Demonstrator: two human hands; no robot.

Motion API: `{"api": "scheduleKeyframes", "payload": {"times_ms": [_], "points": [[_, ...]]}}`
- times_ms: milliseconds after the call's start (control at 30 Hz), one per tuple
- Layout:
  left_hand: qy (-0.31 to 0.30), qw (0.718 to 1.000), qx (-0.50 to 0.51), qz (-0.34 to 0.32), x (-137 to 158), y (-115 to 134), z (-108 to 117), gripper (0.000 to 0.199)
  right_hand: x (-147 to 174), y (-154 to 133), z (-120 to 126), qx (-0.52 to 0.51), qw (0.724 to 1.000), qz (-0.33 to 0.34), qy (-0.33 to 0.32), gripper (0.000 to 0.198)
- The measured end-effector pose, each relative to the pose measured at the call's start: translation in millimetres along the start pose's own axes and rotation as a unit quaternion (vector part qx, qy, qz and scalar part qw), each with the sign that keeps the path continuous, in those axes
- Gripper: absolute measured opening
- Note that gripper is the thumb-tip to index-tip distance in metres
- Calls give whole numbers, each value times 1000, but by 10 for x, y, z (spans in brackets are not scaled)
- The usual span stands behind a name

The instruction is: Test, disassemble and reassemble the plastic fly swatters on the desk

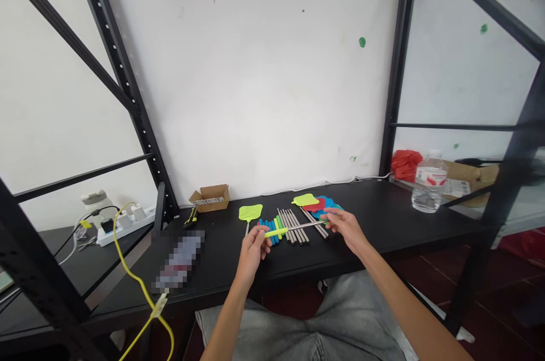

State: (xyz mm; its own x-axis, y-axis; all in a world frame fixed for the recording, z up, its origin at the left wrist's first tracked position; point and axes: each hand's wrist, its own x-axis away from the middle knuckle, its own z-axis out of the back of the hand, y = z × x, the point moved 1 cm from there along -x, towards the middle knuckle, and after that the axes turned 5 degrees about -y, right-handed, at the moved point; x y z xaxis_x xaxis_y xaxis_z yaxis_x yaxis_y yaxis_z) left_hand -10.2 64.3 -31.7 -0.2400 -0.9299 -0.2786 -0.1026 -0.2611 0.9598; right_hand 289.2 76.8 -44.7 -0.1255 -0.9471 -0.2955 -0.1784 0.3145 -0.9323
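My left hand (254, 244) is closed around a yellow-green handle (276, 233). From that handle a thin metal rod (304, 227) runs right, and the fingers of my right hand (344, 227) pinch its far end. Beneath the rod lie several blue and green handles (272, 226) and a row of grey metal tubes (293, 219). A yellow-green fly swatter head (250, 212) with a metal stem rests behind my left hand. Past my right hand, loose swatter heads overlap: a yellow-green head (305, 200), a red head (314, 205) and blue heads (330, 204).
On the black tabletop (370, 208) stand a small open cardboard box (210, 198) and a water bottle (429, 182). A yellow-black cutter (191, 218) and a pixelated phone-like object (181, 261) lie left. A yellow cable (128, 267) hangs near the power strip (128, 225). Black frame posts flank the table.
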Motion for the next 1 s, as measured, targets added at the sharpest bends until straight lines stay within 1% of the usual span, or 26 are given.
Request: {"api": "scheduleKeyframes", "payload": {"times_ms": [100, 233, 400, 467, 600, 767, 1000], "points": [[23, 999, 28, -5, -6, -23, 43, 35, 9, -16, -17, 13, 1000, -4, -11, 33], [28, 998, 48, -3, -11, -47, 54, 33, 10, -27, -36, 34, 999, 1, -22, 30], [42, 997, 68, -4, -20, -51, 52, 33, -8, 2, -9, 46, 999, 15, 12, 25], [45, 996, 76, -5, -24, -51, 57, 33, -16, 16, 3, 48, 999, 17, 16, 24], [48, 995, 90, -5, -26, -56, 64, 32, -24, 21, 3, 51, 998, 22, 5, 26], [52, 994, 100, -1, -17, -59, 65, 30, -12, 0, -12, 49, 999, 15, 17, 28], [58, 993, 106, 1, -21, -61, 70, 29, -14, 5, -7, 77, 997, 20, 17, 30]]}}
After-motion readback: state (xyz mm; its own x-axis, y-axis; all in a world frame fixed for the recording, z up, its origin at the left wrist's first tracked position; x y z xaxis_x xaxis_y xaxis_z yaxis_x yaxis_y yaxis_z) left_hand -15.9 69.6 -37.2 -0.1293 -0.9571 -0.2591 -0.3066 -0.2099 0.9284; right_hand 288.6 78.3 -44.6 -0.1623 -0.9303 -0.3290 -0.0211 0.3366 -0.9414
